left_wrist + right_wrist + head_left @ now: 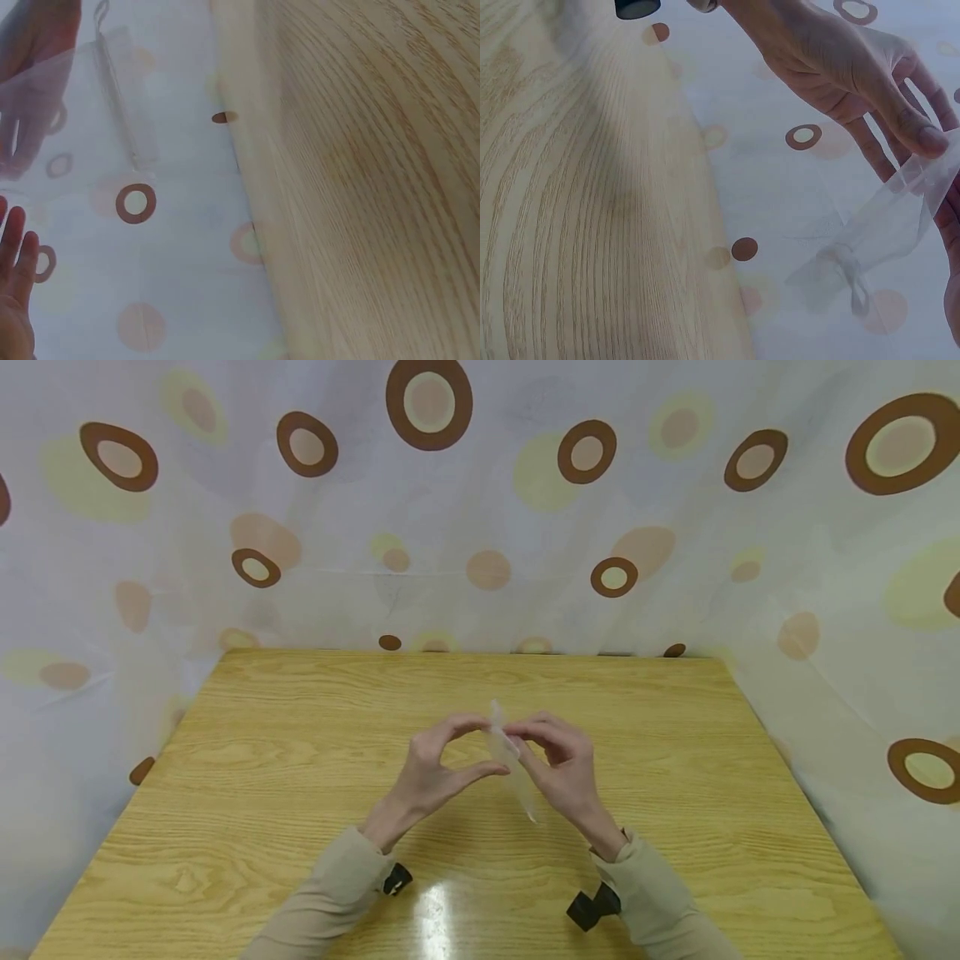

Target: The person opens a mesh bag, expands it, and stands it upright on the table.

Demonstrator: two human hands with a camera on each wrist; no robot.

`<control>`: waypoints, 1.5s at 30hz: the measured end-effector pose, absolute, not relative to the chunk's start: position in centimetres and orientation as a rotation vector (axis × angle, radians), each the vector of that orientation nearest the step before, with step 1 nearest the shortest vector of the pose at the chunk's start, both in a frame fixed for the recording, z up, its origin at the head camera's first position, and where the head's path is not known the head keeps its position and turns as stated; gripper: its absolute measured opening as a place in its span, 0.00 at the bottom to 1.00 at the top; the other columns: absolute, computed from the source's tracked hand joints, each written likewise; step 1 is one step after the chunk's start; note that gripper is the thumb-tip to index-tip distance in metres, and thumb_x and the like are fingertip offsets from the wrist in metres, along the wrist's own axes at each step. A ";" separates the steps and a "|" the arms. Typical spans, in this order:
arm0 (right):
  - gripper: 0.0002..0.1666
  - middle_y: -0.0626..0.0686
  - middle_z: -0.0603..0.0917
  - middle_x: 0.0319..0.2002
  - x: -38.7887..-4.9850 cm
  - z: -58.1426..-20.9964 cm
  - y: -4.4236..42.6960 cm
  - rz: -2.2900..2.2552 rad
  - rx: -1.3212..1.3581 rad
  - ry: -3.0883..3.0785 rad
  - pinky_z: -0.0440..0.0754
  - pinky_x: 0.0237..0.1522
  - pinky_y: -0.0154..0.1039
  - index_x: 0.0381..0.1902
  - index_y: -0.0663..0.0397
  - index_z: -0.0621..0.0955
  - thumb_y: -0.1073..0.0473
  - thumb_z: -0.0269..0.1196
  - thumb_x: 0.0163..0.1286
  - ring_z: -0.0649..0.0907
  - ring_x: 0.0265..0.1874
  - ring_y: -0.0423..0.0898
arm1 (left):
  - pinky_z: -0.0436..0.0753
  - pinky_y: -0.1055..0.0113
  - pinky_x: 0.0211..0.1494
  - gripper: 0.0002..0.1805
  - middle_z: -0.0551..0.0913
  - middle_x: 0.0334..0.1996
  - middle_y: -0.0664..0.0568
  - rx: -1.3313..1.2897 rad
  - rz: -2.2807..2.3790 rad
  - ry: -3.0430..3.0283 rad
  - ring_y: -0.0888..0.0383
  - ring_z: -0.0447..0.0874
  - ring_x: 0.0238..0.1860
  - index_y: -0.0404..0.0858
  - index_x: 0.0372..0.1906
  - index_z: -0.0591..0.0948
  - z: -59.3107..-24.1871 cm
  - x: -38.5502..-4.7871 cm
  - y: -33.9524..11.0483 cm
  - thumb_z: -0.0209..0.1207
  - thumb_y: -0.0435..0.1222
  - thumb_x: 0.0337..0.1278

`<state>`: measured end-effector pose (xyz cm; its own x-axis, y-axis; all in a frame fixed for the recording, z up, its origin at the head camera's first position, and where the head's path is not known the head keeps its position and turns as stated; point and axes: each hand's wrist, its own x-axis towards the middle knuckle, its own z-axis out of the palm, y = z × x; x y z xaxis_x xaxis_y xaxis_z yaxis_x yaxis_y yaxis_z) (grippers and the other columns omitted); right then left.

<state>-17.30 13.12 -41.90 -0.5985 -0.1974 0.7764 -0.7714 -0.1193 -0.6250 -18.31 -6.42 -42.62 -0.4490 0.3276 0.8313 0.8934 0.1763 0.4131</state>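
The bag [519,783] is held at a slant between the left grip [420,775] and the right grip [566,768], above the surface [300,777]. It is pinched near its top by the right grip; the left grip is spread, with finger and thumb tips set apart against the bag. The step in hand is judged to be the working of the bag's upper end; a steady right pinch and a light left touch seem called for next. In the right wrist view a loop [857,285] is shown below the grips; in the left, a slim strip [116,97]. Neither can be made out from the head.
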 end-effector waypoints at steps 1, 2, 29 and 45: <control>0.07 0.61 0.83 0.36 -17.3 -41.9 13.1 1.765 1.072 -1.721 0.86 0.50 0.31 0.43 0.75 0.84 0.75 0.63 0.68 0.85 0.44 0.37 | 0.87 0.65 0.56 0.32 0.87 0.44 0.39 -1.145 -1.256 -1.879 0.45 0.89 0.46 0.28 0.51 0.79 -42.6 -18.3 -6.4 0.79 0.25 0.33; 0.07 0.62 0.83 0.36 -17.3 -41.9 13.1 1.764 1.076 -1.717 0.85 0.48 0.30 0.43 0.75 0.84 0.75 0.63 0.68 0.84 0.43 0.37 | 0.87 0.66 0.54 0.30 0.87 0.42 0.40 -1.141 -1.249 -1.881 0.46 0.90 0.44 0.28 0.49 0.79 -42.6 -18.3 -6.4 0.78 0.24 0.35; 0.14 0.63 0.77 0.36 -18.2 -40.8 14.4 1.317 1.196 -1.699 0.70 0.34 0.32 0.35 0.67 0.85 0.66 0.54 0.77 0.73 0.31 0.45 | 0.74 0.76 0.30 0.19 0.80 0.37 0.46 -1.260 -0.801 -1.960 0.61 0.73 0.29 0.33 0.47 0.87 -41.5 -18.2 -7.8 0.44 0.30 0.75; 0.17 0.62 0.77 0.35 -18.7 -41.5 14.6 1.262 1.221 -1.735 0.75 0.40 0.31 0.32 0.65 0.85 0.73 0.51 0.76 0.74 0.32 0.46 | 0.71 0.80 0.28 0.19 0.79 0.35 0.51 -1.240 -0.365 -2.057 0.60 0.74 0.33 0.39 0.48 0.87 -40.6 -17.7 -7.9 0.67 0.24 0.47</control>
